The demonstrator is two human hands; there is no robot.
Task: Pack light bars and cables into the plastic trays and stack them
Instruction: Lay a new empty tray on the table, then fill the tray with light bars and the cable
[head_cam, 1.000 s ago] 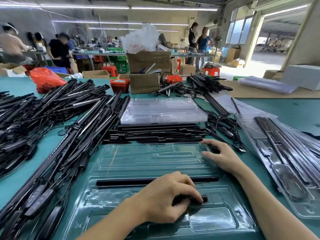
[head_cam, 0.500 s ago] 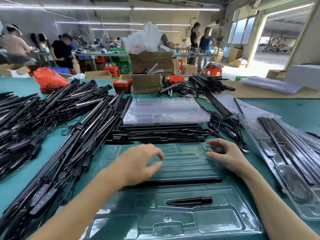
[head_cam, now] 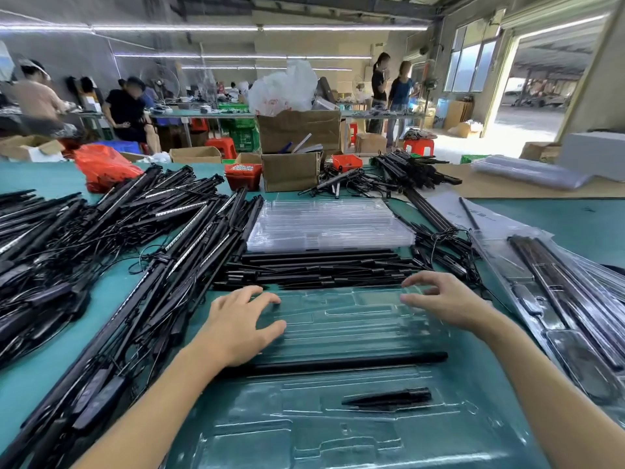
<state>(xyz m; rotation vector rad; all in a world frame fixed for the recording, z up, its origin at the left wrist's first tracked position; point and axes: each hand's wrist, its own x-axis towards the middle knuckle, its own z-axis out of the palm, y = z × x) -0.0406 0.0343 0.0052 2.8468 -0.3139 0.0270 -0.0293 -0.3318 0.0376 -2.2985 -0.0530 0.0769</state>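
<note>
Packing at an early stage. Clear plastic tray (head_cam: 338, 431) lies on the green table (head_cam: 558, 225) directly before the person, at 6 o'clock in the view. Only two parts sit in it: one long black bar (head_cam: 355, 362) lying crosswise in a mid-tray channel, and a short black spike (head_cam: 389, 399) in a pocket toward 5 o'clock. The remaining channels and pockets at the tray's far half appear unfilled, and no cable is visible in it.

Left hand (head_cam: 240, 328) hovers over the tray's far left part, at about 9 o'clock of the tray, fingers spread and loosely bent, grasping nothing. Right hand (head_cam: 446, 301) is at the tray's far right corner, about 1 o'clock, fingers relaxed and likewise empty; whether its fingertips touch the rim cannot be told.

Supply waits close by: a row of short black bars (head_cam: 321, 267) just beyond the tray at 12 o'clock, a stack of empty trays (head_cam: 328, 225) behind that, and heaps of light bars with cables (head_cam: 111, 252) from 9 to 10 o'clock. Filled trays (head_cam: 568, 306) lie stacked at 3 o'clock, so earlier units look finished. Judged remaining for this tray: further bars, the cable, then stacking.
</note>
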